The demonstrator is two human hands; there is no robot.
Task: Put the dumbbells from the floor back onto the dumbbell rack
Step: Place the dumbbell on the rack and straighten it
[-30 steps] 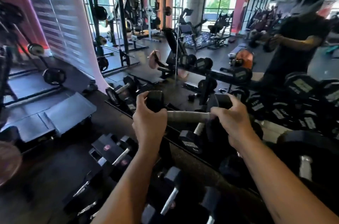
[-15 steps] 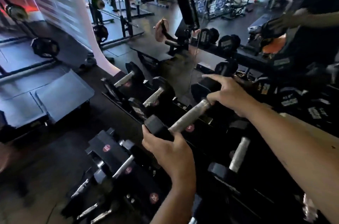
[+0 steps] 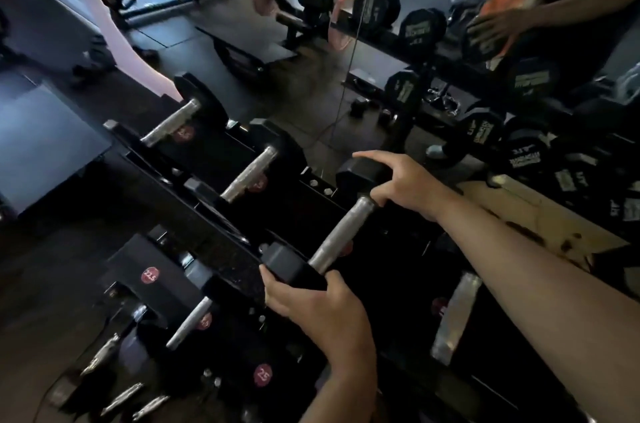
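Steel-handled dumbbell (image 3: 341,235) lies slanted over the rack's (image 3: 221,232) top tier, left hand (image 3: 322,311) clamped on its near black head, right hand (image 3: 405,185) loosely curled over the far head, with open rack beyond the right fingers (image 3: 372,156) and two racked dumbbells (image 3: 249,173) left.

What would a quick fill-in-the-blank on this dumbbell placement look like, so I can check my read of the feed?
1. The left hand grips the dumbbell's near ____ head.
2. The right hand holds the ____ head.
3. The dumbbell's handle is bare ____.
4. The round red label on the lower rack reads ____.

Missing words: black; far; metal; 22.5
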